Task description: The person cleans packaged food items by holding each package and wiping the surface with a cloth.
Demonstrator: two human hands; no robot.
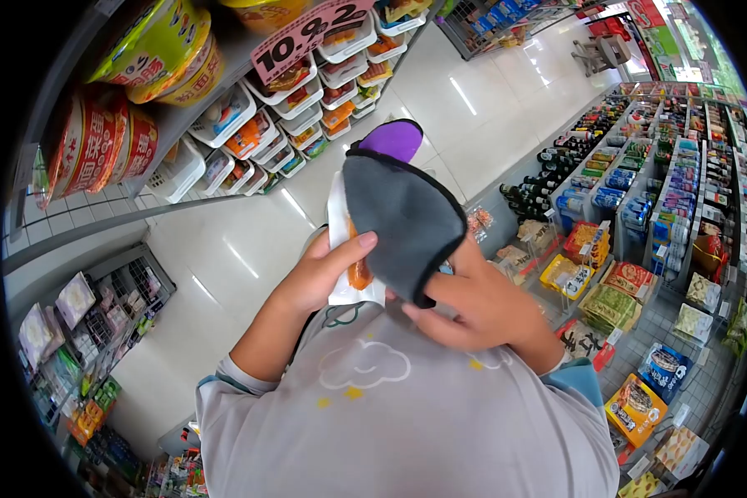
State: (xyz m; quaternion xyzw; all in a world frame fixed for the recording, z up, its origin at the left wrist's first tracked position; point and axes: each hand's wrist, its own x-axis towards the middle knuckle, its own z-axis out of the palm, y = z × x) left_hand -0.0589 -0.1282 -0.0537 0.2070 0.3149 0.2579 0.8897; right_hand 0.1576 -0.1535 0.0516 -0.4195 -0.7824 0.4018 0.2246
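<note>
In the middle of the head view a dark grey cloth item [402, 220] with black edging and a purple part at its top is held in front of the chest. My left hand [319, 270] grips its left side, thumb on top, together with a white packet [340, 286] that shows an orange-brown food picture or item. My right hand [473, 303] is curled round the lower right edge of the grey cloth. What lies beneath the cloth is hidden.
Shelves with instant noodle bowls [95, 149] and white baskets [224, 116] of packets stand at the upper left. Bottles and cans [610, 178] fill racks at the right, above bagged snacks [618, 303]. Another rack [100, 324] is at the lower left. Tiled floor [224, 249] lies between.
</note>
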